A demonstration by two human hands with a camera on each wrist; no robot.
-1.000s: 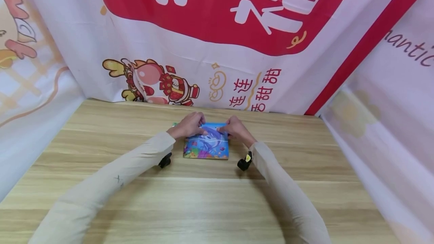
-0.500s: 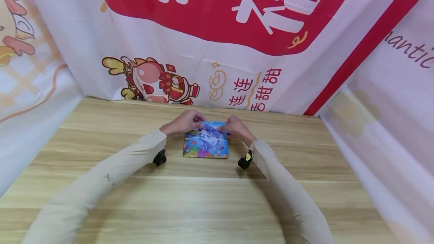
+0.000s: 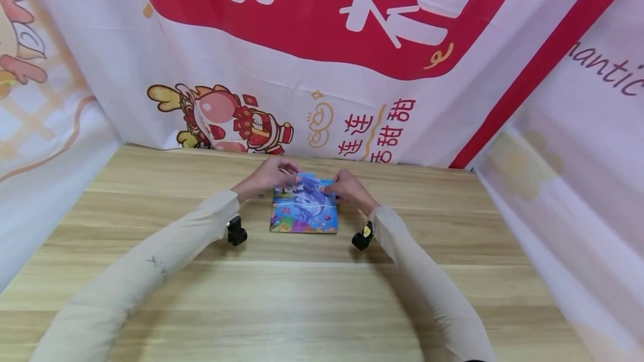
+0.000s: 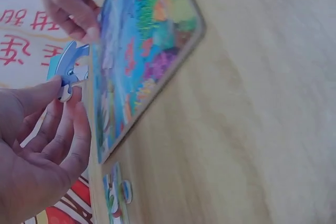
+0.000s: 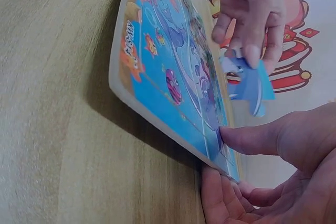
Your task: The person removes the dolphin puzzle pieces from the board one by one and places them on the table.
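Observation:
A jigsaw puzzle board (image 3: 304,218) with a blue sea picture and a purple-blue dolphin lies near the back of the table. My left hand (image 3: 271,175) pinches a puzzle piece (image 4: 68,66) between thumb and fingers, over the board's far left part. Part of a dolphin's face with an eye shows on that piece. At the board's right side, my right hand (image 3: 350,189) grips the edge, thumb (image 5: 254,139) on top and fingers underneath. In the right wrist view, the held puzzle piece (image 5: 249,80) is beyond the board's far edge.
Loose puzzle pieces (image 4: 116,195) lie on the wooden table (image 3: 302,295) beside the board, mostly hidden by the left hand in the head view. A printed cloth (image 3: 282,60) hangs right behind the table, with more cloth on both sides.
My left hand has drawn back up and left from the board's middle, and the puzzle piece it pinches now shows raised at the far edge. The right hand keeps its grip.

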